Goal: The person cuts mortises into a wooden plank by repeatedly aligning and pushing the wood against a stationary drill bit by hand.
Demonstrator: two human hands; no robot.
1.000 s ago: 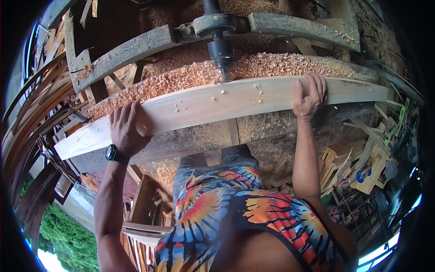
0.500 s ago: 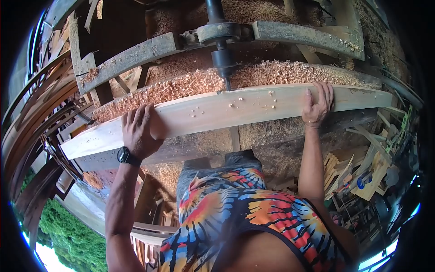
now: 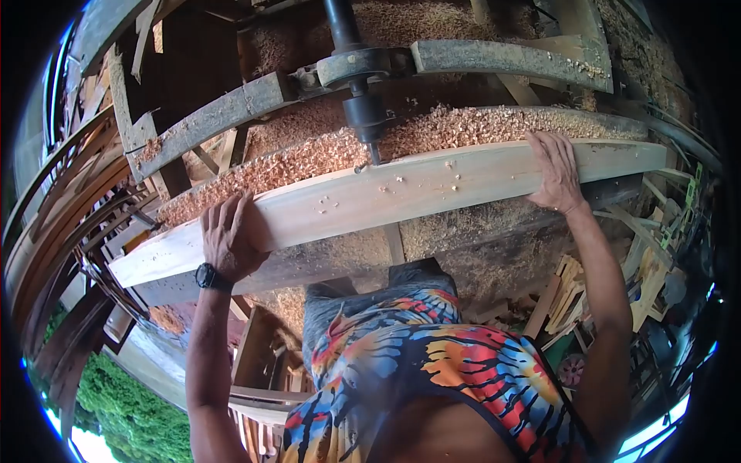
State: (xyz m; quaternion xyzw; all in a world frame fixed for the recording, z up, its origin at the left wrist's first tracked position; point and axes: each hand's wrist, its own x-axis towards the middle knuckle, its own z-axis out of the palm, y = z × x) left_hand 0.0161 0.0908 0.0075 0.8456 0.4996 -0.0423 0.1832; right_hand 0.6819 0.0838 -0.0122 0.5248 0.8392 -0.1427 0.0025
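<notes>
Pale wood, head view: lying crosswise as one long board (image 3: 432, 181), resting on the tabletop (image 3: 309, 258), its far edge running along a heaped bank of tan shavings (image 3: 463, 123) and its near edge facing the wearer's body. Carrying several loose chips (image 3: 400, 179) on its upper face, mostly between the two hands.

Left hand (image 3: 231, 241): lying back upward across the board towards its left end, fingers reaching to the far edge; not possible to tell whether gripping or merely pressing. Wearing a dark watch (image 3: 207, 275) at the wrist.

Right hand (image 3: 557, 174): lying across the board towards its right end, spread flat with fingers extended over the far edge, touching the wood and pinching nothing visible.

Between the hands, at the far edge: pointing down towards the board, a metal bit (image 3: 374, 154) mounted in a black chuck (image 3: 365, 112); contact with the wood too small to judge. Rising behind, a dark shaft (image 3: 340, 27) passing through a round bearing housing (image 3: 353, 65), flanked by dusty beams (image 3: 502, 58).

Surroundings: stacking up at far left, thin wooden strips (image 3: 54, 201); lying in a pile at right, scrap wood (image 3: 567, 293); showing at lower left, green foliage (image 3: 123, 393). Filling the lower centre, a multicoloured top (image 3: 440, 351) above grey trousers (image 3: 332, 316).
</notes>
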